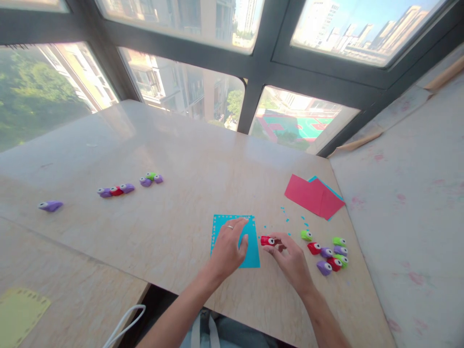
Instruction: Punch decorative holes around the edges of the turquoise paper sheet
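A sheet of blue paper lies on the table in front of me, with small punched holes along its top and left edges. My left hand is over the sheet, fingers stretched out and a ring on one of them; it holds nothing. Just right of the sheet, my right hand pinches a small red craft hole punch with a googly eye. The punch is close to the paper's right edge, apart from it. Tiny blue paper bits are scattered beyond the right hand.
Several red, green and purple punches cluster on the right. More punches line the left side, with a lone purple one. Red paper sheets lie near the wall. A punched yellow sheet and white cable are lower left.
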Demonstrator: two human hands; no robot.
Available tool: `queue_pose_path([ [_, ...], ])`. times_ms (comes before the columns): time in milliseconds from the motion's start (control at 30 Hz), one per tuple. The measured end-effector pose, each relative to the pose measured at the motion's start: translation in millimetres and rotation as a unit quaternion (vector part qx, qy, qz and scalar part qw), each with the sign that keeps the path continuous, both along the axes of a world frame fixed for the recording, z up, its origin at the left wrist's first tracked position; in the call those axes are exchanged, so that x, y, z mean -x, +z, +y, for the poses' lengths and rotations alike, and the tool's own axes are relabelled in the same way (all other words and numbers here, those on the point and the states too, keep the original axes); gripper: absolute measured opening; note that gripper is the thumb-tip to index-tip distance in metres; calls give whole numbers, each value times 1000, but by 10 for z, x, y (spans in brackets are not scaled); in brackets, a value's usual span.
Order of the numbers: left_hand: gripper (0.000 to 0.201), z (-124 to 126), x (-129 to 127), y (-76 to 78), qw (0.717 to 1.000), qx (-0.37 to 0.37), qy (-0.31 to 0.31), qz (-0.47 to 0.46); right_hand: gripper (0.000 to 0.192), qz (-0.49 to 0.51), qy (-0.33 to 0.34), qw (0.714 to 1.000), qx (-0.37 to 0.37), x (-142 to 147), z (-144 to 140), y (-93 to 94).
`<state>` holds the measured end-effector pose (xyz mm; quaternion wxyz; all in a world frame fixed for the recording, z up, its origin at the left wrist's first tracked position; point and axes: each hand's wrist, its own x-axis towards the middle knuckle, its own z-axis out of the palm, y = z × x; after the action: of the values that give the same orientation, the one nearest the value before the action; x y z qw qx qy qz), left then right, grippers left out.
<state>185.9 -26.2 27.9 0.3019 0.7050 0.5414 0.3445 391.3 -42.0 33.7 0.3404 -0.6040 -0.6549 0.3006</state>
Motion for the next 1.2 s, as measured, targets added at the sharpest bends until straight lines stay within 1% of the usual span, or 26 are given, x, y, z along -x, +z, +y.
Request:
queue_pose_path([
  [67, 38, 153, -20, -4, 998, -17, 13, 67, 36, -10, -7, 1000, 17, -13, 88, -13],
  [167, 34, 370, -66, -7, 987, -1, 18, 160, 36, -21, -8, 999, 38, -2, 206, -19],
  [233, 27, 476, -90, -8, 977, 9, 8, 211, 35, -28, 0, 999, 42, 15, 270, -23],
  [300, 21, 543, -105, -8, 969, 13, -10, 246, 33, -38, 11, 998, 42, 31, 322, -32],
  [400, 23, 589, -112, -9, 963, 16, -31, 266, 31, -45, 18, 998, 38, 47, 379, -49],
  [533, 25, 611, -108, -6, 965, 26, -43, 258, 28, -48, 22, 998, 39, 57, 417, -45],
  [667, 25, 620, -107, -8, 968, 35, -39, 244, 28, -30, 14, 997, 63, 48, 429, -29],
  [767, 22, 624, -101, -12, 975, 31, -32, 217, 32, -8, 2, 997, 82, 25, 432, -43],
  [867, 22, 638, -73, -12, 984, 42, -26, 173, 42, 2, -9, 997, 75, 6, 429, -70],
  [933, 23, 650, -44, -12, 988, 54, -27, 142, 47, -21, 4, 998, 55, 7, 426, -78],
  [1033, 22, 662, 1, -16, 991, 61, -29, 114, 43, -85, 52, 994, 40, 35, 431, -62],
  [1100, 21, 661, 24, -16, 992, 61, -28, 108, 39, -120, 67, 989, 52, 62, 448, -32],
  [1200, 22, 652, 43, -10, 992, 64, -28, 103, 36, -176, 66, 979, 76, 95, 493, 38],
])
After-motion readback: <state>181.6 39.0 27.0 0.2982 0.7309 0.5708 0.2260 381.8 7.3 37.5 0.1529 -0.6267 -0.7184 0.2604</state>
